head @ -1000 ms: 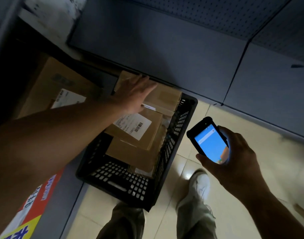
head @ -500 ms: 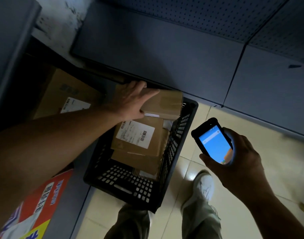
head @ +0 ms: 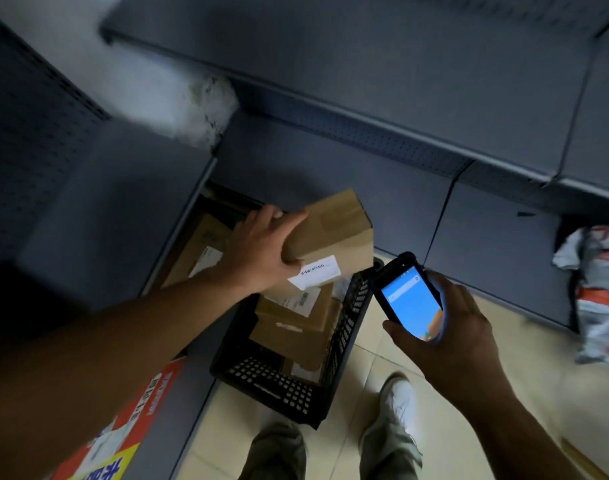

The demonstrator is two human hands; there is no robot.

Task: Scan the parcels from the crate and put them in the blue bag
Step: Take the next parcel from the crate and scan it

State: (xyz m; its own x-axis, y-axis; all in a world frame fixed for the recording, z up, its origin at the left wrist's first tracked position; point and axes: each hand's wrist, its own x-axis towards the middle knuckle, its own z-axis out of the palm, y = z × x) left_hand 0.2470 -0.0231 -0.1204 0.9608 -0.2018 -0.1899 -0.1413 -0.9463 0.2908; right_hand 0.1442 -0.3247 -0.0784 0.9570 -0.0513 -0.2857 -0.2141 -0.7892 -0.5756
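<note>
We look down into a dim aisle of grey metal shelving over a pale tiled floor; a black plastic crate with perforated walls stands on the tiles against the shelving's base, just ahead of a person's white shoe and olive trouser legs; the left hand grips a brown cardboard parcel by its left end, fingers curled over the top and thumb pressed to the near face; we see the parcel tilted above the crate's far end, a white barcode label on its near face, and we cannot tell whether its lower edge touches the boxes under it; further cardboard parcels lie stacked along the crate's right wall, the top one bearing a shipping label; the right hand wraps round a black handheld scanner, fingers curled behind it and thumb at its lower edge, the lit blue screen facing up at us; the scanner sits just beside the crate's far right corner, near the held parcel's right end; under the left shelf we make out a larger cardboard box with a white label; a red and yellow printed carton lies at the lower left, and crumpled grey and red mailer bags are heaped at the right edge, well apart from the crate
</note>
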